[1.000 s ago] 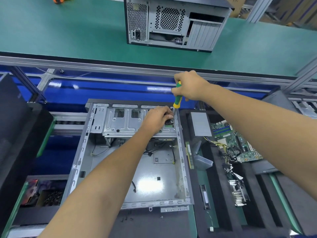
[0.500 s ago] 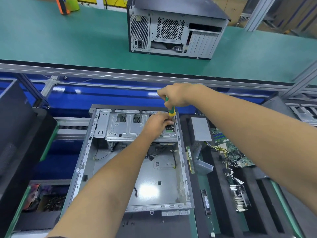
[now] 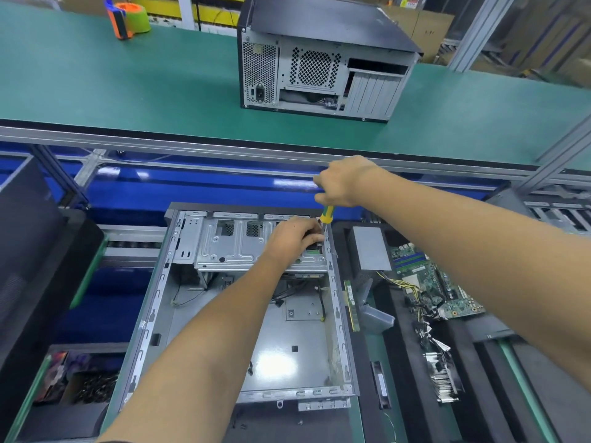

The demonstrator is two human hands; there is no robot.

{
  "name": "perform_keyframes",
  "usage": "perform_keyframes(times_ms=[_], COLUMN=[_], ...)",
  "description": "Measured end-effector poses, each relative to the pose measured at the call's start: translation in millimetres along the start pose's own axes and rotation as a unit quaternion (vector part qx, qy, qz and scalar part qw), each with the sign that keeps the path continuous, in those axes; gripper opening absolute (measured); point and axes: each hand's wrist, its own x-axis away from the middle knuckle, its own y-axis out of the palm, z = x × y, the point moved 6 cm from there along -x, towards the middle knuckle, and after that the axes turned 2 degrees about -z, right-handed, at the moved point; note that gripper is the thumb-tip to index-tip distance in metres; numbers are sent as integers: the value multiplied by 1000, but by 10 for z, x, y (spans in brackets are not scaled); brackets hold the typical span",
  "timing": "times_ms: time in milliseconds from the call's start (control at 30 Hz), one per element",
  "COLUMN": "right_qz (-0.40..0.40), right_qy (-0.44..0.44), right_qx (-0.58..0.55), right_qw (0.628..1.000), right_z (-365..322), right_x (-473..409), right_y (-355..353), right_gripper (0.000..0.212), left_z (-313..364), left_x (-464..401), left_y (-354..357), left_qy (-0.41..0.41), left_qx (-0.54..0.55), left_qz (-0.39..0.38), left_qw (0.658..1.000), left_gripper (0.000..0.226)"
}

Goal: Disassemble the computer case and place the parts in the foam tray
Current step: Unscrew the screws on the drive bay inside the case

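Observation:
An open grey computer case [image 3: 179, 314] lies on its side in front of me, its drive cage [image 3: 230, 247] bolted across the far end. My right hand [image 3: 343, 182] grips a green and yellow screwdriver [image 3: 327, 215] held upright over the cage's far right corner. My left hand [image 3: 294, 236] rests on that corner with fingers curled around a small part beside the screwdriver tip; the part itself is hidden. The black foam tray [image 3: 412, 362] to the right holds a motherboard [image 3: 431, 279], a grey power supply [image 3: 371, 247], cables and a heatsink [image 3: 443, 378].
A second, closed computer case [image 3: 319, 59] stands on the green conveyor beyond the blue rail. An orange and green tape dispenser [image 3: 128, 19] sits far left. A black panel [image 3: 28, 251] stands at my left. A bin of screws [image 3: 92, 388] sits lower left. A RAM stick [image 3: 351, 306] lies beside the case.
My right hand with the screwdriver shifted slightly along the case's far right corner. My left hand stayed on the drive cage corner. The camera tilted up a little.

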Motion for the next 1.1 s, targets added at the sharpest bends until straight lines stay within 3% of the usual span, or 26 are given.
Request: perform_keyframes(times_ms=[133,333,433,500,533,633,733,933,1033,1100], right_qz=[-46,10,1,-24,-35,-56,-61,-28,-12,8], right_qy=[-32,-27,-29,-21,-13,6,-32,-53,-65,-67], right_qx=[-41,-154,-256,-294,-298,-302,-288,-217,-273,-326], right_qw=[998,988,966,955,954,952,955,974,960,943], right_z=[-27,104,154,158,165,194,151,150,170,183], right_x=[-15,51,66,46,44,47,27,32,22,-4], right_y=[35,86,156,221,243,268,219,227,277,288], right_gripper=[22,17,23,13,7,22,15,21,27,13], left_z=[2,17,24,17,20,28,19,4,5,3], left_x=[-7,-6,-15,-17,-12,-5,-13,-18,-11,-9], left_y=[11,7,7,12,10,13,29,30,29,36], left_qy=[-2,19,18,12,9,8,4,1,-4,-10], left_qx=[-4,1,-16,-14,-9,-3,-2,2,0,7], left_qz=[-6,0,-1,-3,-5,-10,-17,-5,-7,-10], left_qw=[1000,1000,1000,1000,1000,1000,1000,1000,1000,1000], left_gripper=[17,22,23,24,23,23,24,21,21,21])
